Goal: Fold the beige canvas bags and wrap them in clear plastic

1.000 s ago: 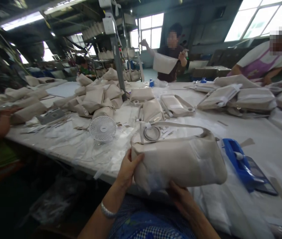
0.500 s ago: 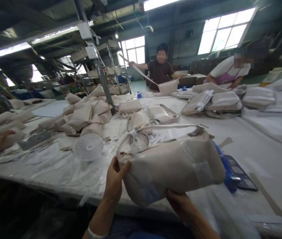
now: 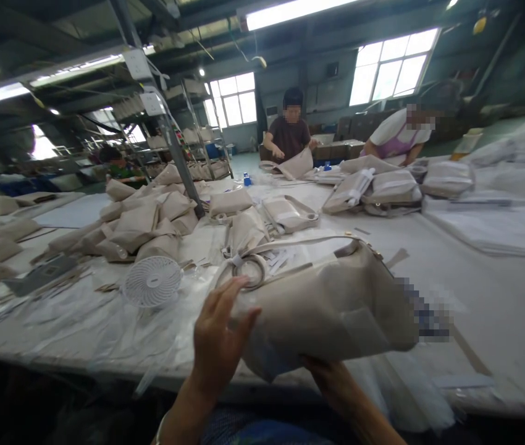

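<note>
A beige handbag (image 3: 327, 315) with clear plastic film on its front is tilted above the table's near edge. Its strap (image 3: 299, 242) arches over the top, and a coiled strap ring (image 3: 249, 272) sits near the left corner. My left hand (image 3: 218, 330) is at the bag's left end, fingers stretched upward and thumb apart, lightly against it or just in front; contact is hard to tell. From below, my right hand (image 3: 334, 380) holds the bag's lower edge, with its fingertips hidden underneath.
A white round fan (image 3: 152, 281) stands left of the bag. Piles of beige bags (image 3: 137, 225) lie beyond, beside a metal post (image 3: 176, 142). More wrapped bags (image 3: 392, 185) are at the back right. Two people (image 3: 290, 133) work across the table (image 3: 470, 259).
My left hand has loosened from the bag's left end, its fingers now spread upward. The view has shifted right. The person opposite has lowered the strap of another bag.
</note>
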A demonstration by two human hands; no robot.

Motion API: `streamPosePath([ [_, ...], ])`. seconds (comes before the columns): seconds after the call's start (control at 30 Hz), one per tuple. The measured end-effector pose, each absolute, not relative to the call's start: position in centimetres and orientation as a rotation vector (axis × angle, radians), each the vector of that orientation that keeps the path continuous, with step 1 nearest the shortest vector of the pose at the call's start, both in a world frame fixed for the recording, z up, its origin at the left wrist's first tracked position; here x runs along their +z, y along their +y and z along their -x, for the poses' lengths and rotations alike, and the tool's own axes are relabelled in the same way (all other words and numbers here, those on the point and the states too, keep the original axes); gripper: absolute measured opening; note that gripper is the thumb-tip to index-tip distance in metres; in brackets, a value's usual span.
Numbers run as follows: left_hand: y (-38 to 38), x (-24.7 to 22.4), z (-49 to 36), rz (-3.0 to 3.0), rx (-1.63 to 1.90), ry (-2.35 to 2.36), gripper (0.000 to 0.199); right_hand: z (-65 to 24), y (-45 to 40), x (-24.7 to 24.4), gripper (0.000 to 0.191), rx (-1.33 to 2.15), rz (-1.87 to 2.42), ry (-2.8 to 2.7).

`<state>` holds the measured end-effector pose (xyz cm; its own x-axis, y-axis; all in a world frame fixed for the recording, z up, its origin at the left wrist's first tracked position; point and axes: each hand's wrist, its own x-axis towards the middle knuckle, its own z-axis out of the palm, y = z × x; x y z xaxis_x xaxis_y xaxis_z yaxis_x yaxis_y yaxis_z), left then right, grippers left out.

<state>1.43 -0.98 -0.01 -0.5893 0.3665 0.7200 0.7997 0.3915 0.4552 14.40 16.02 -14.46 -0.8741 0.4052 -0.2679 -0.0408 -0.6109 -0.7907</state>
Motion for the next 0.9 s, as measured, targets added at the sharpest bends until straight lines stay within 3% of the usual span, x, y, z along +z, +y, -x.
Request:
streamPosePath([
  [0.13, 2.2, 0.7, -1.4, 1.316, -0.894, -2.385, 0.066, -14.7, 15.3, -14.0, 0.047, 2.459, 0.602, -1.223],
  [0.3, 3.5, 0.0, 0.0, 1.383, -1.063, -2.562, 0.039, -15.5, 14.5, -14.3, 0.048, 2.44, 0.715, -1.282],
  [0.5, 1.3, 0.8, 1.9, 1.453, -1.487, -2.537, 0.039, -16.4, 14.4, -14.5, 0.043, 2.415, 0.76, -1.199],
  [0.63, 0.2, 1.0, 1.8, 1.408, -1.097, -2.533, 0.042, -16.3, 14.8, -13.8, 0.043, 2.429, 0.75, -1.155],
  [0.73, 0.1, -0.7, 1.4, 1.539, -0.769, -2.538, 0.059, -16.4, 15.1, -13.2, 0.042, 2.493, 0.689, -1.18],
  [0.9, -0.1, -5.3, 4.0, 1.507, -0.84, -2.471, 0.046, -15.5, 15.1, -14.1, 0.052, 2.598, 0.486, -1.256],
])
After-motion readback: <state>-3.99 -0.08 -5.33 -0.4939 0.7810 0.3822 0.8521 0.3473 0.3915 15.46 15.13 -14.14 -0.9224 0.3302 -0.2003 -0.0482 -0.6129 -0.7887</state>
